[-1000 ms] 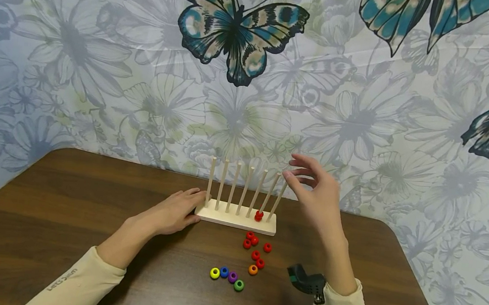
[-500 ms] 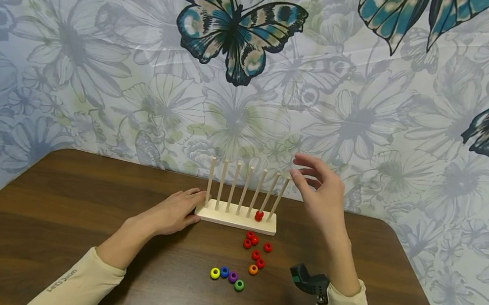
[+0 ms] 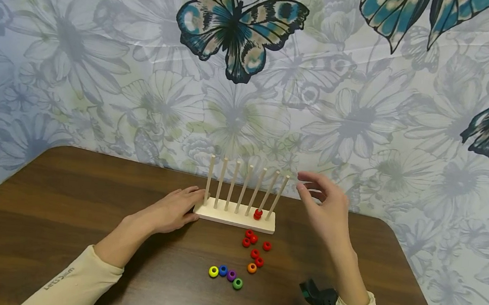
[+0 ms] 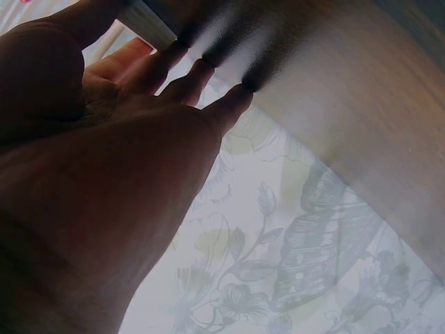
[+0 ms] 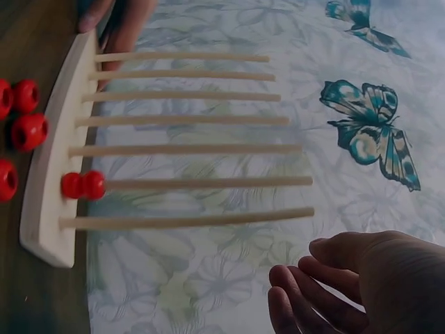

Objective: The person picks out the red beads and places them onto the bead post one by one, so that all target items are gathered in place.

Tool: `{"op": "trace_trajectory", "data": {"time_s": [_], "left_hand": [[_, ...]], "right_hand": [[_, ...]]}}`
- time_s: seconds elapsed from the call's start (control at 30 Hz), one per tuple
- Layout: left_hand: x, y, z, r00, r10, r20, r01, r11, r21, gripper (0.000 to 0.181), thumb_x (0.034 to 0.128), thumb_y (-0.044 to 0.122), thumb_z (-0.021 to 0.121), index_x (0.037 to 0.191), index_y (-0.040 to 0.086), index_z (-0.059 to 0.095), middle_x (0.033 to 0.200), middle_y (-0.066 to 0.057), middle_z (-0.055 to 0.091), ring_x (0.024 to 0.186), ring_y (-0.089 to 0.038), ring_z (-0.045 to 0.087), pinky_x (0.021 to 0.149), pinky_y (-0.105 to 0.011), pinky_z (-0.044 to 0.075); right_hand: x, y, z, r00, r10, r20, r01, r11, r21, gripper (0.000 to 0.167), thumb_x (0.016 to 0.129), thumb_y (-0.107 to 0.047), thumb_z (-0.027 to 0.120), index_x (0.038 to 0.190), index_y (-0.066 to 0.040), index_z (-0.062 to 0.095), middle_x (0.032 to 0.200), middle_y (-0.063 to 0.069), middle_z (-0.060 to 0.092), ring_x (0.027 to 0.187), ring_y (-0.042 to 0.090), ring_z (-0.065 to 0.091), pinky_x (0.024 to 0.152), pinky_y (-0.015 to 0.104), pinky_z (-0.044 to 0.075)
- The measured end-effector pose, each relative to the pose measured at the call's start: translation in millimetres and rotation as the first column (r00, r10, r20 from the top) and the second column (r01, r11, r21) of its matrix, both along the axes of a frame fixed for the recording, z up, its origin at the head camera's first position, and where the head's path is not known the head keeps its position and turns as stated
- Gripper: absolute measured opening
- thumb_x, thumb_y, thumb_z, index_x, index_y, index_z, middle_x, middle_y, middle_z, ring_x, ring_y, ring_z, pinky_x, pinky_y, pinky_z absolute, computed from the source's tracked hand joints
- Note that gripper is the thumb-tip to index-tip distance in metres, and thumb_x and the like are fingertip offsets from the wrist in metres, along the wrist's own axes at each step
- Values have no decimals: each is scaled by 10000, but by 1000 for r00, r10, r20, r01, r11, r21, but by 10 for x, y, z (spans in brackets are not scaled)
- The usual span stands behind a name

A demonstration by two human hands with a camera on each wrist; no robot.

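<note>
A pale wooden base (image 3: 237, 217) with several upright pegs stands near the back of the table. Two red beads (image 5: 83, 185) sit at the foot of the second peg from the right end. The left hand (image 3: 171, 210) rests at the base's left end, fingers extended and thumb at its front corner; the left wrist view shows this hand (image 4: 132, 139) dark, its fingertips on the tabletop. To the right of the last peg, the right hand (image 3: 325, 208) hangs in the air with fingers loosely bent and nothing between them, apart from the peg tips, as the right wrist view shows (image 5: 361, 282).
Several loose red beads (image 3: 254, 253) lie in front of the base. Nearer the front are an orange bead (image 3: 252, 268), a yellow bead (image 3: 213, 271), a blue bead (image 3: 223, 270), a purple bead (image 3: 231, 275) and a green bead (image 3: 237, 283). A patterned cloth (image 3: 239, 117) hangs behind the table (image 3: 64, 203).
The right hand has moved right and down, away from the tip of the rightmost peg. The left hand, base and beads hold their places, with only a slight shift of the view.
</note>
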State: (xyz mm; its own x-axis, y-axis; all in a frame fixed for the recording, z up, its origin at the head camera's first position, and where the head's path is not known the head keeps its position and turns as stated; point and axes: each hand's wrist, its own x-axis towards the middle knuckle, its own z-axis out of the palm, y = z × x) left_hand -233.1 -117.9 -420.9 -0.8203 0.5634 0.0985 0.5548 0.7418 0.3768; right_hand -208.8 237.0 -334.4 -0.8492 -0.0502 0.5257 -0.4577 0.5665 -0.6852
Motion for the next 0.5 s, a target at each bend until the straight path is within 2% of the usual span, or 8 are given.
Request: {"op": "trace_trajectory", "data": {"time_s": [0.13,0.3,0.4,0.5], "left_hand": [[3,-10,5,1000,-4,-4,4,1000,-4,539,1021,107,693,1509,-19,500,1539,-268,524,1494,-478,416,1190,-688,354],[16,-12,4,1000,-4,-19,4,1000,-7,534,1018,103,696,1500,-25,508,1530,-268,534,1486,-482,426,1183,-687,365],[19,-10,13,1000,-7,-26,7,1000,-7,534,1016,105,697,1498,-27,510,1527,-270,536,1482,-482,431,1181,-687,368],[19,-5,22,1000,-6,-21,6,1000,-9,542,1019,108,694,1506,-30,501,1532,-272,531,1485,-484,425,1183,-689,362]], "right_hand": [[24,122,-81,1000,-24,-5,25,999,30,205,1020,-162,717,1215,-126,770,1169,21,782,1023,175,742,869,139,575],[45,186,-209,999,-32,-3,32,997,66,177,1007,-140,733,1172,-101,786,1114,25,798,973,192,768,827,137,585],[56,156,-345,999,-28,39,25,996,87,148,996,-140,749,1131,-104,797,1057,7,805,949,173,776,823,218,619],[45,103,-508,996,6,94,-18,991,133,130,996,-157,752,1111,-125,803,1028,-10,808,939,153,776,841,331,643]]}}
